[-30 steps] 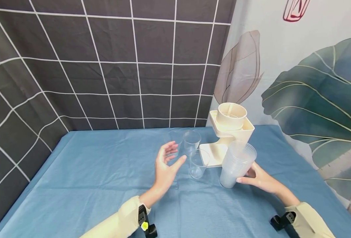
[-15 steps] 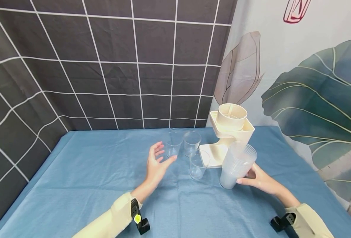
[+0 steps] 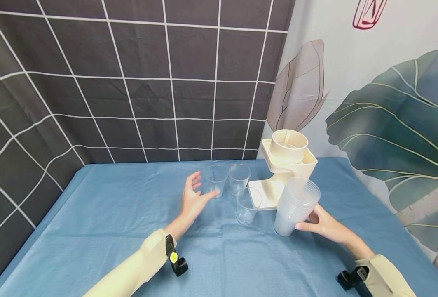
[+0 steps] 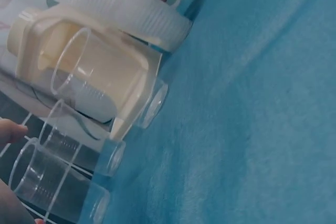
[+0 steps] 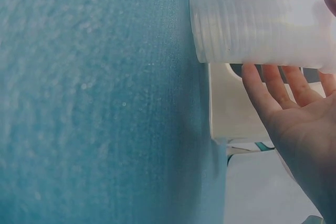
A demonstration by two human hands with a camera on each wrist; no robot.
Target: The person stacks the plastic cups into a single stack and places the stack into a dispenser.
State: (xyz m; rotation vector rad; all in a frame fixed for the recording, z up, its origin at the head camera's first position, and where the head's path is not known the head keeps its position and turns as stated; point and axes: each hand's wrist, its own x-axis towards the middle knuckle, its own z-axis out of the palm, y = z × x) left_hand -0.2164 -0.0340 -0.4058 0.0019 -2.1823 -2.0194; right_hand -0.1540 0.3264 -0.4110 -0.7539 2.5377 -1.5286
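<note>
Three clear plastic cups stand upright in a close group: a left cup (image 3: 217, 178), a back cup (image 3: 240, 177) and a front cup (image 3: 247, 210). My left hand (image 3: 194, 200) is beside the left cup with its fingers spread and extended, the thumb overlapping the cup's lower part in the head view. In the left wrist view, bits of fingers (image 4: 9, 131) show at the edge near that cup's rim. To the right, my right hand (image 3: 326, 222) holds a tall stack of nested plastic cups (image 3: 294, 206) low on its side, thumb in front and fingers behind.
A cream-coloured stand (image 3: 268, 192) with a round open holder (image 3: 289, 145) on top is right behind the stack. A blue cloth (image 3: 129, 231) covers the table. A dark grid-patterned curtain (image 3: 137, 99) and a leaf-patterned curtain (image 3: 397, 123) hang behind.
My left hand has drawn leftward from in front of the left cup, uncovering it, then risen slightly beside it. My right hand and the cup stack stay in place.
</note>
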